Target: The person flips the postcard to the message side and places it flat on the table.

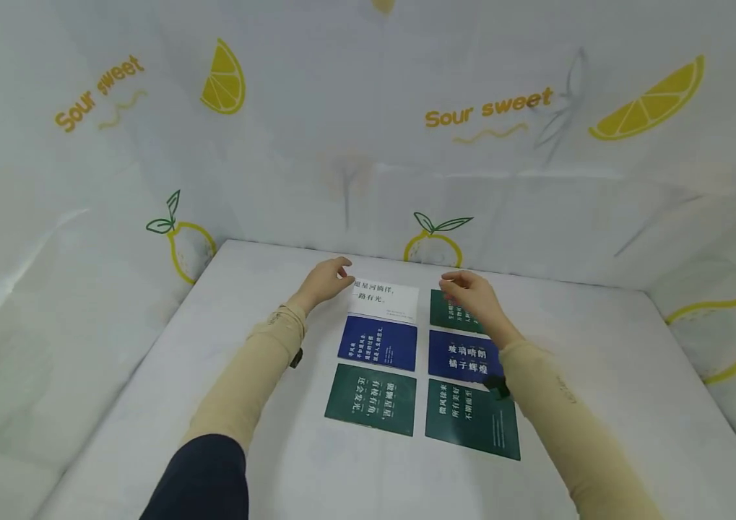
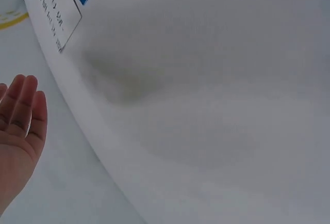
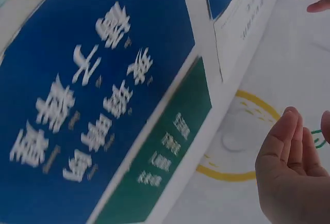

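Note:
Several printed cards lie flat on the table in two columns. In the head view the left column holds a white card, a blue card and a green card. The right column has a green card, a blue card and another green card. My left hand hovers by the white card's upper left corner, holding nothing, fingers loosely bent. Over the far green card of the right column is my right hand, also holding nothing. The right wrist view shows its relaxed fingers.
White cloth covers the table, whose far edge meets a white backdrop printed with lemons and lettering. Both forearms, in beige sleeves, reach in from the near side. A small dark device is strapped at the right wrist.

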Demonstrator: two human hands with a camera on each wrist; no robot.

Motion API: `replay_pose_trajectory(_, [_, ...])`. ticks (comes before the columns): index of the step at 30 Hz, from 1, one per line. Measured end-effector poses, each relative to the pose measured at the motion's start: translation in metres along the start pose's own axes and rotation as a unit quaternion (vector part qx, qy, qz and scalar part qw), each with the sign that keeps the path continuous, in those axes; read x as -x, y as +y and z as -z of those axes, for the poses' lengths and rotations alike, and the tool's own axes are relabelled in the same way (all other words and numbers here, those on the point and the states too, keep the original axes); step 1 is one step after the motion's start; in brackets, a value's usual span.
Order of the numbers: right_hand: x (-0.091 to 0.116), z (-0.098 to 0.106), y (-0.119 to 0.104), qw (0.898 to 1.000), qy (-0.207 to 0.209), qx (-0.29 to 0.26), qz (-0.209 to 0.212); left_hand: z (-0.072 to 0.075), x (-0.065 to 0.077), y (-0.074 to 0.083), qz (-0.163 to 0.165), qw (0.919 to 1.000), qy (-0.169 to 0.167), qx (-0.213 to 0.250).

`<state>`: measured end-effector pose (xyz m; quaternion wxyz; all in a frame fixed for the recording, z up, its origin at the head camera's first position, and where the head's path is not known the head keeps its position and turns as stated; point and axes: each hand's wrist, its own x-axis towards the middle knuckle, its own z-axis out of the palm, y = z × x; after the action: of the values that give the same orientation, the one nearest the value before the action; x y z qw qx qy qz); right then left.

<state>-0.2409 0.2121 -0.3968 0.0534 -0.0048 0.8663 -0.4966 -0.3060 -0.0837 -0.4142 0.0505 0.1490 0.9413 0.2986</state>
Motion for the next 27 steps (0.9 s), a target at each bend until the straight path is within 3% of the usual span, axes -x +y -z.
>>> replay_pose_trajectory(5, [-0.025, -0.027, 0.008, 0.989, 0.021, -0.114, -0.09, -0.018, -0.007, 0.0, 0.038, 0.9968, 0.021, 0.067])
replay_pose_trajectory(8, [-0.03, -0.038, 0.015, 0.981, 0.03, -0.146, -0.12, -0.05, -0.038, -0.033, 0.053, 0.9935, 0.045, 0.09])
replay_pose_trajectory(11, [-0.031, -0.048, 0.019, 0.976, 0.031, -0.159, -0.143, -0.09, -0.078, -0.08, 0.065, 0.9905, 0.077, 0.094])
replay_pose_trajectory(12, [-0.031, -0.052, 0.02, 0.976, 0.031, -0.156, -0.15, -0.102, -0.091, -0.095, 0.076, 0.9894, 0.071, 0.102])
replay_pose_trajectory(13, [-0.031, -0.055, 0.02, 0.975, 0.031, -0.157, -0.156, -0.105, -0.095, -0.101, 0.091, 0.988, 0.054, 0.112])
replay_pose_trajectory(14, [-0.032, -0.058, 0.02, 0.974, 0.031, -0.154, -0.162, -0.111, -0.099, -0.107, 0.097, 0.9874, 0.064, 0.108])
replay_pose_trajectory(17, [-0.032, -0.066, 0.018, 0.972, 0.031, -0.157, -0.172, -0.108, -0.093, -0.103, 0.112, 0.9843, 0.047, 0.128])
replay_pose_trajectory(20, [-0.033, -0.072, 0.015, 0.97, 0.033, -0.16, -0.178, -0.097, -0.075, -0.081, 0.137, 0.9766, 0.052, 0.157])
replay_pose_trajectory(24, [-0.032, -0.075, 0.013, 0.969, 0.035, -0.158, -0.186, -0.08, -0.051, -0.052, 0.186, 0.9539, 0.037, 0.233])
replay_pose_trajectory(27, [-0.032, -0.076, 0.013, 0.967, 0.04, -0.165, -0.19, -0.084, -0.052, -0.056, 0.191, 0.9485, 0.057, 0.246])
